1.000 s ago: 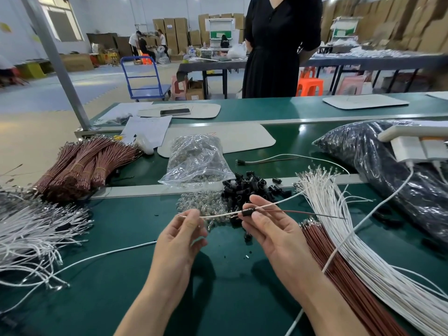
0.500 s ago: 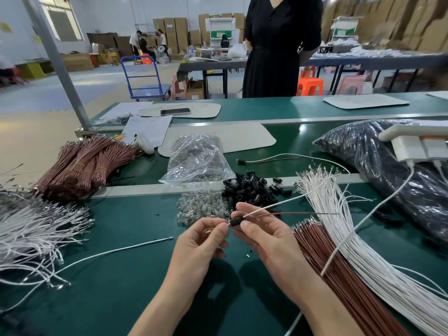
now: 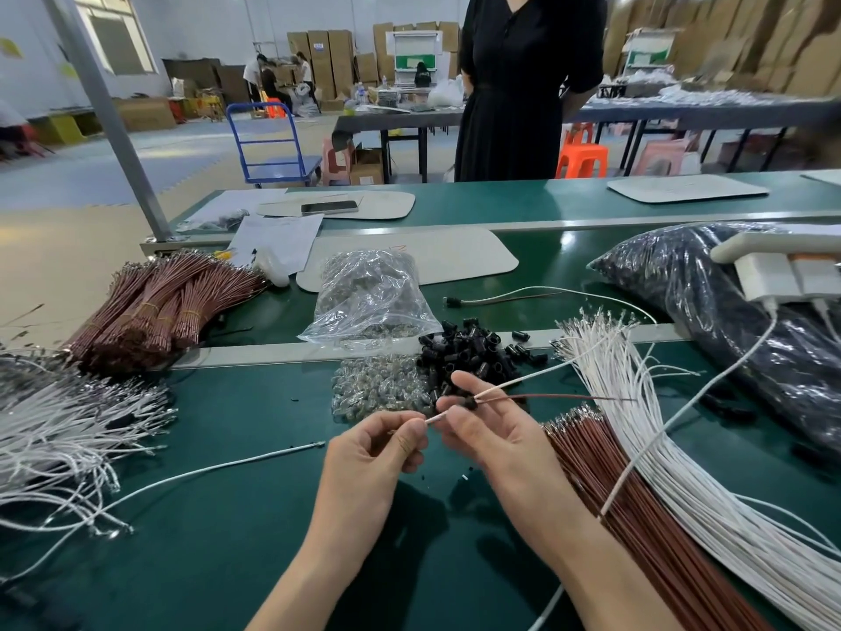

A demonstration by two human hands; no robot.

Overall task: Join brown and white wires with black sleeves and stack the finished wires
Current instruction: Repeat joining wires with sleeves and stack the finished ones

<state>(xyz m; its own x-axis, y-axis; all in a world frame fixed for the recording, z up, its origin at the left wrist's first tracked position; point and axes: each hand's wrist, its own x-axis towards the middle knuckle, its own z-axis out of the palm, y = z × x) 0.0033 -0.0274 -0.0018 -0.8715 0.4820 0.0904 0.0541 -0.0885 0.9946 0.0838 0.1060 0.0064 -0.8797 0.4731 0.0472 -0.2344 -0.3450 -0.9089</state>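
Clear plastic bag slumps on the far strip of the green worktop, holding small glinting bits too fine to name. A big dark bag at right is packed with small black pieces, and its far end is cut off by the frame edge; a white power strip rests on top. Loose, unbagged: a heap of black sleeves touching a heap of shiny small parts. Just in front of these, the right hand has its grip pinched on one black sleeve; a white wire and a brown wire run from it to the right. The left hand grip pinches a short white end on the sleeve's near side. Fingertips hide how the wires sit inside. A brown wire bundle and a white wire bundle lie along the right. Tangled white wires at left run out of frame, with tied brown bundles behind. Beyond are stacked cardboard boxes, a blue trolley and a person in a black dress.
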